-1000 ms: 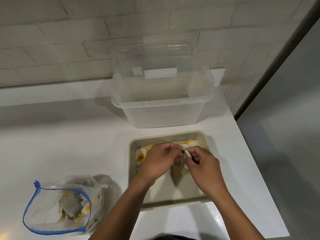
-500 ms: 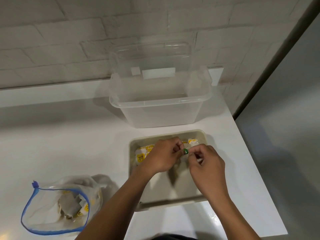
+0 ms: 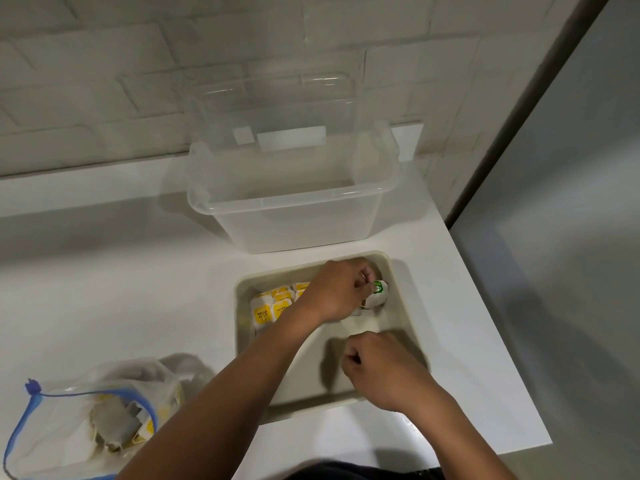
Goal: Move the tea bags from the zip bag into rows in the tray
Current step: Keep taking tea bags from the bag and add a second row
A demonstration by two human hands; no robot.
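A beige tray [image 3: 403, 292] sits on the white counter at centre right. Several yellow-labelled tea bags [image 3: 272, 304] stand in a row along its far left side. My left hand [image 3: 337, 292] reaches into the tray's far right corner and pinches a white tea bag with a green tag [image 3: 378, 293]. My right hand [image 3: 379, 370] hovers over the tray's near part with fingers curled, and nothing shows in it. The zip bag [image 3: 83, 420] with a blue seal lies open at lower left with several tea bags inside.
A clear plastic tub [image 3: 294, 199] stands behind the tray against the brick wall. The counter's right edge [image 3: 491, 341] runs close to the tray. A grey wall panel rises beyond it.
My hands have separated. The left hand moved the green-tagged tea bag to the tray's far right corner, and the right hand pulled back toward me over the tray.
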